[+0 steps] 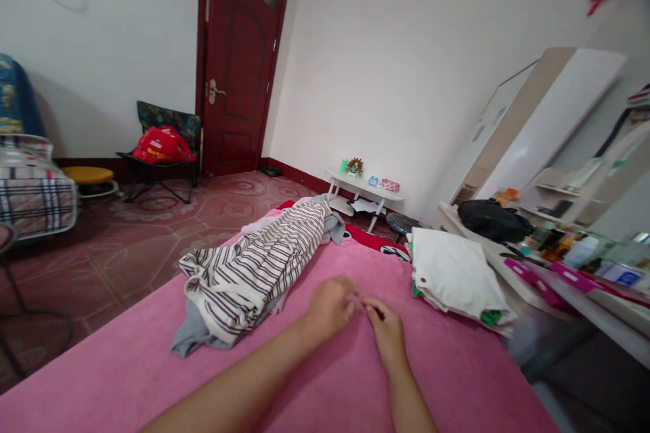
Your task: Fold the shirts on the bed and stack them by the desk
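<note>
Both my hands are close together over the pink bed cover. My left hand is partly blurred, its fingers curled and pressed together. Just to the right, my right hand has its thumb and fingers drawn into a pinch. Whatever lies between the fingertips is pink or too small to tell from the cover. A striped white-and-dark garment lies in a long loose heap left of my hands, over grey cloth. On the right rests a folded stack of white cloth with green showing underneath.
A dressing table along the right side holds a black bag and several bottles. Beyond the bed stands a low white table with a small potted plant. A folding chair at the left bears a red bag, near a brown door.
</note>
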{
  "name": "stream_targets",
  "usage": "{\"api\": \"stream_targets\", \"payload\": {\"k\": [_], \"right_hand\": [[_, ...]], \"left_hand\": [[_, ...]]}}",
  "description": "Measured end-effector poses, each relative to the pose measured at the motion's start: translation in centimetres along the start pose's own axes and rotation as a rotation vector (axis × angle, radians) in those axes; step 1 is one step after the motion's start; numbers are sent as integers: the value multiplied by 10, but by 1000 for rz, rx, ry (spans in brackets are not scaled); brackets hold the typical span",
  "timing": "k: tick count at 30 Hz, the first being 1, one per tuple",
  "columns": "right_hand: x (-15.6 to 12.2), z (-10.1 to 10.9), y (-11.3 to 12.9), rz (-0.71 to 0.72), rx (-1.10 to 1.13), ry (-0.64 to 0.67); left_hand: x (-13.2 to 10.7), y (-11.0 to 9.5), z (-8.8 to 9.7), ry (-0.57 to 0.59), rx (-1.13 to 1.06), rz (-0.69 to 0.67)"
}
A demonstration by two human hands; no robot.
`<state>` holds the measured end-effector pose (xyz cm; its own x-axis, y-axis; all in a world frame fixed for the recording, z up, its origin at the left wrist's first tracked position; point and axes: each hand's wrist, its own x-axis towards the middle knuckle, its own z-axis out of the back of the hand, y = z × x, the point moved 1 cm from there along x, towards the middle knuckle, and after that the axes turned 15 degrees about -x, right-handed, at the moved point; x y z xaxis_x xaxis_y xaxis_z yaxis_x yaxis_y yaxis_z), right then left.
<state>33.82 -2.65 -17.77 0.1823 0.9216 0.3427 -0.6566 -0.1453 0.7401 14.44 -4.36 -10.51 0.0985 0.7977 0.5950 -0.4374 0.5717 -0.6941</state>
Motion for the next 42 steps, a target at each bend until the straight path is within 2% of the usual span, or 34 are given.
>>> {"api": "stream_targets", "payload": {"k": [1,3,4,6,8,10,14,20,23,25,27,29,31,33,36,37,39,40,42], "right_hand": [[0,1,1,-12,5,6],[0,2,2,-23,11,21],[0,2,2,-27,15,30],[1,2,2,-32,22,47],[2,2,1,-32,24,56],[3,2,1,-22,24,66],[1,2,2,-18,24,79],[-1,3,3,-14,33,76],[0,2,3,-21,45,70],[0,1,1,-37,69,48],[1,3,-1,-74,124,-13],[2,7,-2,-134,224,-73],[2,15,-1,-197,330,-72],[1,24,5,-250,392,15],[-1,34,20,-311,358,222],[-2,36,26,-303,325,271],[-3,38,37,-227,247,299],[-3,39,41,-172,207,288],[-3,38,50,-71,124,229]], "left_hand": [[14,8,18,-5,70,-49],[37,29,60,-122,144,-3],[45,40,81,-197,199,45],[51,63,115,-307,402,232],[47,81,136,-316,550,420],[42,92,141,-268,601,508],[38,92,134,-219,605,495],[41,84,133,-232,612,493],[48,65,134,-271,560,418],[53,38,129,-252,468,320],[52,-1,117,-129,357,202],[41,-43,95,89,254,110],[17,-78,63,342,185,47],[-17,-99,25,632,96,-71],[-68,-102,-27,1017,75,-239],[-80,-99,-38,1090,58,-286],[-91,-93,-44,1122,-9,-344],[-89,-92,-39,1100,-56,-355],[-72,-94,-18,1022,-103,-313]]}}
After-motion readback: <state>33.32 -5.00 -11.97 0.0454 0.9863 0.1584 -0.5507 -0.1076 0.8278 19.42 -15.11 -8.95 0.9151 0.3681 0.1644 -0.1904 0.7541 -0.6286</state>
